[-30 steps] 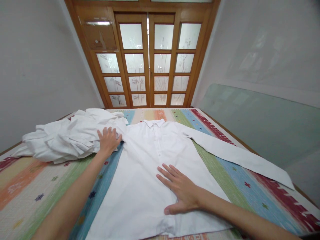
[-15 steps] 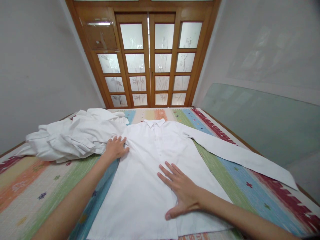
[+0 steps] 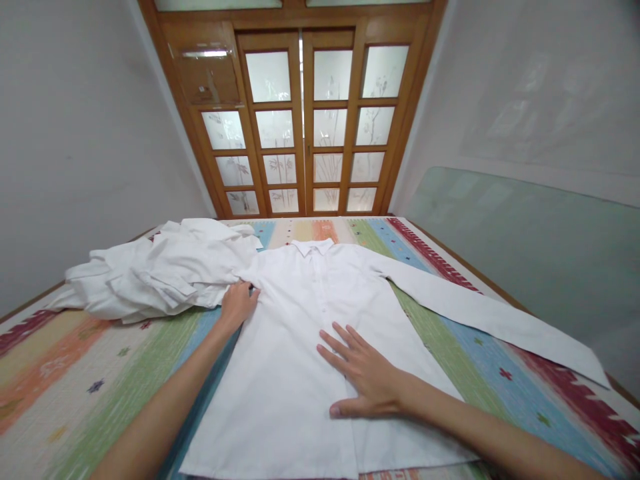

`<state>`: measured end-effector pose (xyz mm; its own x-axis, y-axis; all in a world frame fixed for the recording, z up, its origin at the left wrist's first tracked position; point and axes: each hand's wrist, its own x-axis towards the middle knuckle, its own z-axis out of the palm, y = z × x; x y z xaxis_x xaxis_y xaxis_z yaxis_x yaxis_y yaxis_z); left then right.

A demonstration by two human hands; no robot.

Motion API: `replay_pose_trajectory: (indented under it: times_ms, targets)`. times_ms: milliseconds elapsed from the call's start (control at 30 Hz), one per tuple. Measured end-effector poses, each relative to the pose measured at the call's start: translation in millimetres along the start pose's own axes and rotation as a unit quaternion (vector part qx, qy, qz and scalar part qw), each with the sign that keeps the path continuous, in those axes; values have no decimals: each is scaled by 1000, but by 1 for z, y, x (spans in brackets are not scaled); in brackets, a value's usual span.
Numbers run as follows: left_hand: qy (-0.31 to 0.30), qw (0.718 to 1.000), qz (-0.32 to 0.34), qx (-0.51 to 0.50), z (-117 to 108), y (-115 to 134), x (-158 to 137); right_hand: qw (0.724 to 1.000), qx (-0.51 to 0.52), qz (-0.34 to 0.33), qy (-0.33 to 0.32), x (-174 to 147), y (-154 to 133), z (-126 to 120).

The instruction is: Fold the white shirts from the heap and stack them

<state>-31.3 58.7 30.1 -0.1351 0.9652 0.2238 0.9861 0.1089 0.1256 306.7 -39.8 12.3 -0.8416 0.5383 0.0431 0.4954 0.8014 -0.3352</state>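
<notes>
A white long-sleeved shirt [image 3: 280,373] lies front up and mostly flat, its collar at the far end and one sleeve stretched out to the right. At the shirt's left side, just below the armpit, my left hand [image 3: 239,303] has its fingers curled and its thumb against the cloth, closed on the shirt's edge. My right hand [image 3: 363,373] rests on the lower front beside the button line, palm down with fingers spread. The left sleeve is hidden by or lost among a heap of white cloth [image 3: 150,270].
Beneath everything is a striped, patterned cover [image 3: 115,367]. A pale green board [image 3: 520,247] leans along the right wall. At the far end stand wooden doors [image 3: 305,127] with glass panes, and a plain wall [image 3: 85,120] runs along the left.
My left hand's fingers, spread before, have curled in at the shirt's left edge. My right hand stays on the lower front. The view has shifted slightly.
</notes>
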Motion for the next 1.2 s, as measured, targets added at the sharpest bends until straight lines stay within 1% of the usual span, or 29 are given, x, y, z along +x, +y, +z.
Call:
replay_pose_trajectory:
  times_ms: [67,100,167,233,400,500,533,567,600,700,767,833,900,933,1000,1067,1133,1200]
  targets:
    - [-10,995,-42,-92,3,-3,8,1000,-3,-2,5,-1,0,1]
    - [-12,986,-66,-150,4,-4,11,1000,-5,-3,8,-1,0,2]
    - [-5,961,-108,-255,5,-4,18,1000,-6,-4,11,-1,0,2]
    - [4,938,-134,-321,6,-4,23,1000,-6,-3,11,0,-1,1]
    - [7,906,-166,-390,10,-2,27,1000,-10,4,4,0,-2,0]
    - [18,894,-184,-408,9,-4,25,1000,-17,2,7,0,-2,1]
    - [26,897,-190,-399,7,-6,23,1000,-19,0,12,-1,-2,2]
    - [36,906,-191,-377,5,-8,21,1000,-21,-2,16,-1,-1,2]
    - [46,920,-184,-342,1,-10,18,1000,-23,-4,19,-1,-1,2]
    - [76,971,-141,-178,-17,-18,7,999,-29,-5,22,-1,0,4]
    - [97,987,-112,-58,-33,-26,0,999,-31,-6,24,-1,1,5]
    - [111,989,-77,66,-50,-39,-6,999,-32,-8,27,-2,1,6]
    - [101,980,-47,165,-64,-56,-10,999,-30,-10,28,-2,2,6]
    - [88,976,-45,194,-70,-65,-12,999,-29,-10,27,-2,2,6]
    - [66,971,-51,223,-79,-82,-16,999,-25,-10,23,-1,2,6]
    - [67,967,-57,238,-87,-97,-20,1000,-22,-8,19,-1,2,6]
    - [73,963,-67,251,-96,-106,-23,1000,-20,-8,18,-1,2,5]
    - [66,960,-87,257,-106,-114,-25,1000,-19,-7,18,-2,2,5]
